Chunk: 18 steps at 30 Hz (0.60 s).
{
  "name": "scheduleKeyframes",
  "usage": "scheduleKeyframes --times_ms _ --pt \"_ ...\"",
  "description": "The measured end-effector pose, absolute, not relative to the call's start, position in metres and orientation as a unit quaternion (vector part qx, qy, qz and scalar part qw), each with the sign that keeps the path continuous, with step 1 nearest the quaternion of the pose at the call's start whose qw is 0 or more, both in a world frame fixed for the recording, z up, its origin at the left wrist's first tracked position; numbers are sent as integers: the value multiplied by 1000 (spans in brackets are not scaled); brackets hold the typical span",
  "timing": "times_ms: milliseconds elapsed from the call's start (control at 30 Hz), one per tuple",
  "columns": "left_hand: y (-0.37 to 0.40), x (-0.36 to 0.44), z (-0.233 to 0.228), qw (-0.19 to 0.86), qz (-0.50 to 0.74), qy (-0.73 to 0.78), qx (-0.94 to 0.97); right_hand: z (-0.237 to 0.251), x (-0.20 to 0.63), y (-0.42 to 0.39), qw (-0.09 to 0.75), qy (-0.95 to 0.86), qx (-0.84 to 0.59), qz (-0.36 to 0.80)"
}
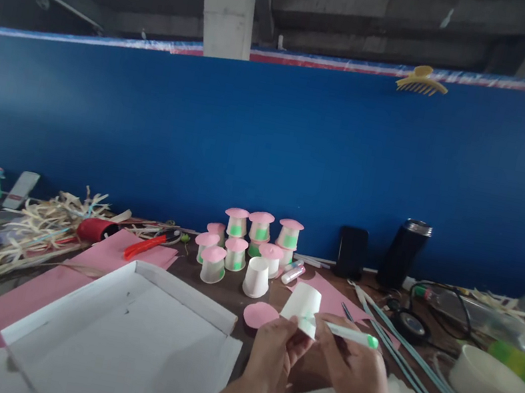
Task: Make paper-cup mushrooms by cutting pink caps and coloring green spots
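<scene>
My left hand [278, 355] is closed on a white paper cup [303, 303], tilted above the table. A patch of green shows on the cup's side. In my right hand [353, 372] is a green marker [348, 334], its green end pointing right and its other end close to the cup. A pink paper disc [260, 315] lies just left of the held cup. Behind it stands a plain white cup [257, 277], upside down. Several cups topped with pink discs and marked in green, such as the front cup [213, 266], are grouped beyond, some stacked.
A white cardboard tray [128, 349] is at left over pink paper [93, 261] with a red tool [144, 247]. A black bottle [403, 254] and a phone [351, 253] stand by the blue partition [272, 144]. Blue-grey strips [434, 376] and white bowls [491, 382] lie right.
</scene>
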<state>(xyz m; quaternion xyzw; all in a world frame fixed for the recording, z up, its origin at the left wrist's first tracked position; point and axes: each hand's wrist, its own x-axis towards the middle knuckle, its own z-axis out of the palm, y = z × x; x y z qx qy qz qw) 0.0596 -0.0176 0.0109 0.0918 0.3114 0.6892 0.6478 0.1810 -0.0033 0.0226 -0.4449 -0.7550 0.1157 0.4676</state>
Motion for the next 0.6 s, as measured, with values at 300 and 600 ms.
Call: scheduleKeyframes --times_ms 300,600 --pt "-18 59 8 662 684 285 113 23 182 -5 468 -755 -442 124" --pt "-16 58 7 666 682 288 88 22 183 -3 459 -752 -453 138"
